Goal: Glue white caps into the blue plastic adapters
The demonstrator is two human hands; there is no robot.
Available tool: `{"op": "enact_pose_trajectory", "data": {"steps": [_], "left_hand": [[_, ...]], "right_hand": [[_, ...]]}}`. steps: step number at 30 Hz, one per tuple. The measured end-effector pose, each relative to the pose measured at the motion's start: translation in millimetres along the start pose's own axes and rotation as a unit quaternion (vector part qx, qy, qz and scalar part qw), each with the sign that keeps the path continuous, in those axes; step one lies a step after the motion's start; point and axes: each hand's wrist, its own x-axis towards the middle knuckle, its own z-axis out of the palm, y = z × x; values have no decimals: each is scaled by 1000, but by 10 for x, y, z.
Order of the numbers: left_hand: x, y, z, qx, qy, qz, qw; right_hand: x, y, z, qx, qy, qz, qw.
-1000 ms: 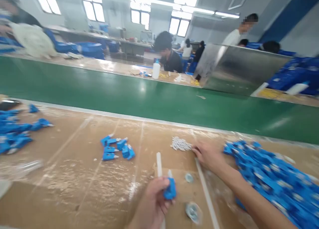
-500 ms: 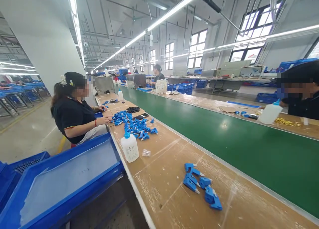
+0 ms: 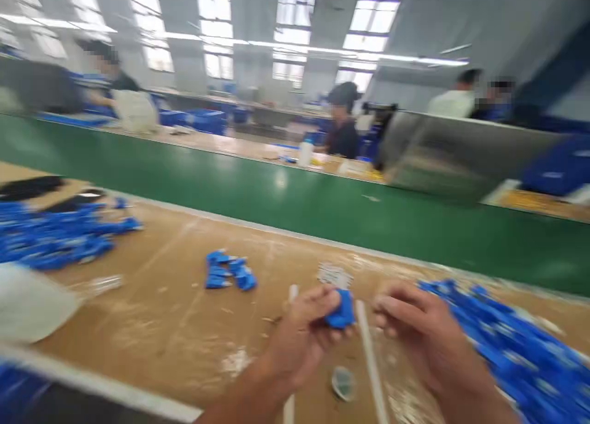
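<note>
My left hand (image 3: pixel 299 335) grips a small blue plastic part (image 3: pixel 341 310) between thumb and fingers, above the brown work table (image 3: pixel 175 344). Just to its right, my right hand (image 3: pixel 417 329) is closed in a pinch. Anything between those fingertips is too blurred to make out. Small white pieces (image 3: pixel 335 275) lie just beyond my hands, and a small round dish (image 3: pixel 343 384) sits below and between them. A large heap of blue parts (image 3: pixel 516 350) lies beside my right hand. Off to the left is a small group of similar blue parts (image 3: pixel 229 270).
A green conveyor belt (image 3: pixel 276 196) runs behind the table. At the left are another blue heap (image 3: pixel 55 230), a whitish bottle (image 3: pixel 32 301) and a see-through plastic piece (image 3: pixel 106 284). Two pale strips (image 3: pixel 372 362) lie on the tabletop. Across the belt sits a person (image 3: pixel 343 126).
The view has swung right and down, with motion blur. Both my hands have come into view, the left one holding a blue plastic part. The co-worker on the left is out of view.
</note>
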Motion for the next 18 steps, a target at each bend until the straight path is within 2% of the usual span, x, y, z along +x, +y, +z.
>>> {"op": "enact_pose_trajectory", "data": {"steps": [2,4,5,7,12,18], "left_hand": [[37,29,82,40,-42,-9,998],[82,70,115,48,-74,-25,996],[91,74,125,50,-81,-32,995],[91,53,138,51,-80,-37,995],[112,-3,154,60,-76,-35,995],[148,-12,150,87,-59,-24,994]], "right_hand": [[-6,-21,-216,70,8,130,989],[-9,-46,-278,195,18,237,952],[-16,-58,-269,243,25,266,933],[-43,-70,-224,283,30,279,917],[-122,-25,-186,306,36,286,907],[-142,2,-167,276,51,255,925]]}}
